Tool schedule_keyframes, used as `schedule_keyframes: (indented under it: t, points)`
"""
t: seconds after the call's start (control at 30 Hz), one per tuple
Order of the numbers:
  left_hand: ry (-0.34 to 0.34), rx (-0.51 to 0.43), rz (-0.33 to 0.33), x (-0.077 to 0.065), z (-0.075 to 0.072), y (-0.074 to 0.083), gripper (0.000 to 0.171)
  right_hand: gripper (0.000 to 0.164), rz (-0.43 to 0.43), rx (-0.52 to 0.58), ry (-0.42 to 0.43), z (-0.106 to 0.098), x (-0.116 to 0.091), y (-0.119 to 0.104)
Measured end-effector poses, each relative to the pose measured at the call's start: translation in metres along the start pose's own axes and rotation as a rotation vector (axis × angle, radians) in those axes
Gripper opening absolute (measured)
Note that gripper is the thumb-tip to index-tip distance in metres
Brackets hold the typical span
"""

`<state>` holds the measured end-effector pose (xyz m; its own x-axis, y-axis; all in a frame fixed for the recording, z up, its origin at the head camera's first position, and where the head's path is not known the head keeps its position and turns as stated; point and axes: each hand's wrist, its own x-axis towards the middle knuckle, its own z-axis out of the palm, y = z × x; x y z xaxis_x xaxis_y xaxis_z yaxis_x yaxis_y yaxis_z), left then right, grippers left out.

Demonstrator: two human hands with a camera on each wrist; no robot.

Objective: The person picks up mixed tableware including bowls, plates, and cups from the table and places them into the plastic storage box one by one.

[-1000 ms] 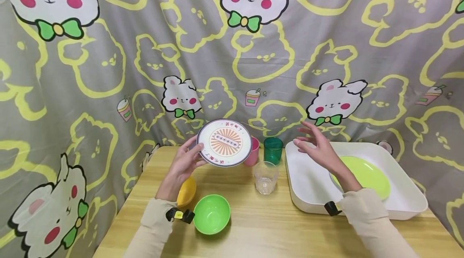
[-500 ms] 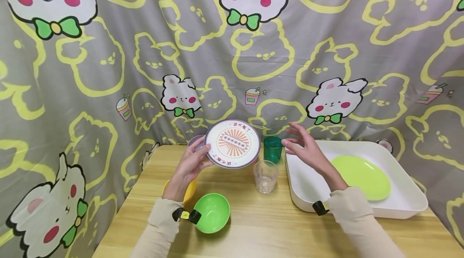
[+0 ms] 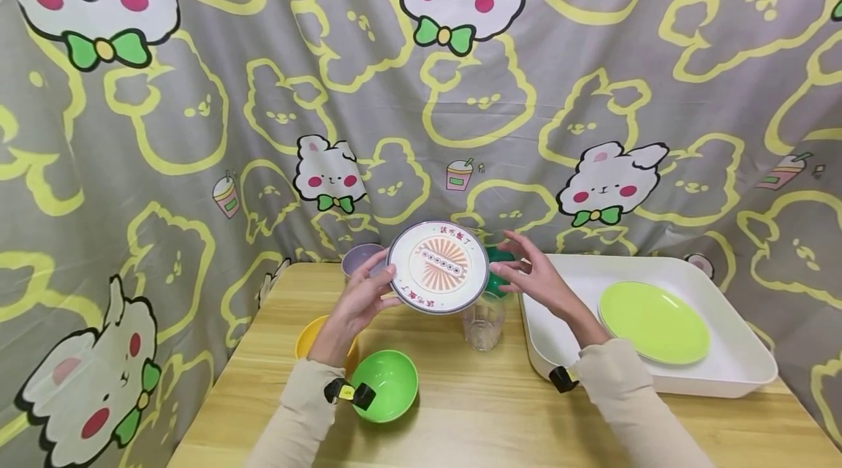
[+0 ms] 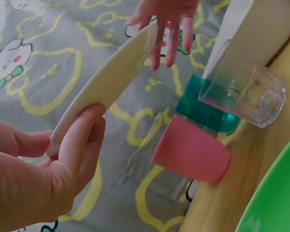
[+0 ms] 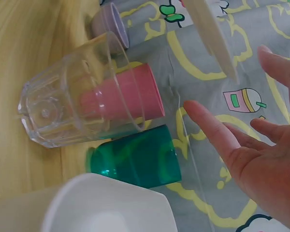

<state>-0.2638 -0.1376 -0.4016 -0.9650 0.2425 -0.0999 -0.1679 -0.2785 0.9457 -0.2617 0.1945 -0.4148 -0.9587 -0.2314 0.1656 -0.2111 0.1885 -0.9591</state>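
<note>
My left hand (image 3: pixel 358 296) pinches the left edge of a white plate (image 3: pixel 438 268), thumb on its printed face and fingers behind. The plate is held up above the table, its face tilted towards the head camera, with an orange ray pattern and a dark rim. My right hand (image 3: pixel 536 279) is at the plate's right edge, fingers spread. In the right wrist view a gap shows between those fingers and the plate's edge. Behind the plate, a teal cup (image 3: pixel 498 285) and a clear cup (image 3: pixel 483 329) are partly covered. A pink cup (image 4: pixel 193 152) shows in the left wrist view.
On the right stands a white tray (image 3: pixel 717 382) with a lime-green plate (image 3: pixel 654 322) lying in it. A green bowl (image 3: pixel 388 384), a yellow bowl (image 3: pixel 309 336) and a purple bowl (image 3: pixel 358 257) are on the left. A patterned curtain (image 3: pixel 395 110) hangs behind the table.
My left hand has carried the white plate to the right, uncovering the purple bowl. My right hand has moved left from over the tray to the plate's right edge.
</note>
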Motion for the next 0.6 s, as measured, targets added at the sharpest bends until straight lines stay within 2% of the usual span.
schedule_keyframes:
  t: [0.3, 0.6]
  points:
    - [-0.060, 0.058, -0.003, 0.003, 0.013, -0.003, 0.052, 0.085, 0.062, 0.018, -0.034, 0.006, 0.005, 0.006]
    - [-0.111, 0.046, -0.009, 0.006, 0.019, -0.009, 0.059, 0.080, 0.083, 0.000, -0.078, 0.009, 0.007, 0.007]
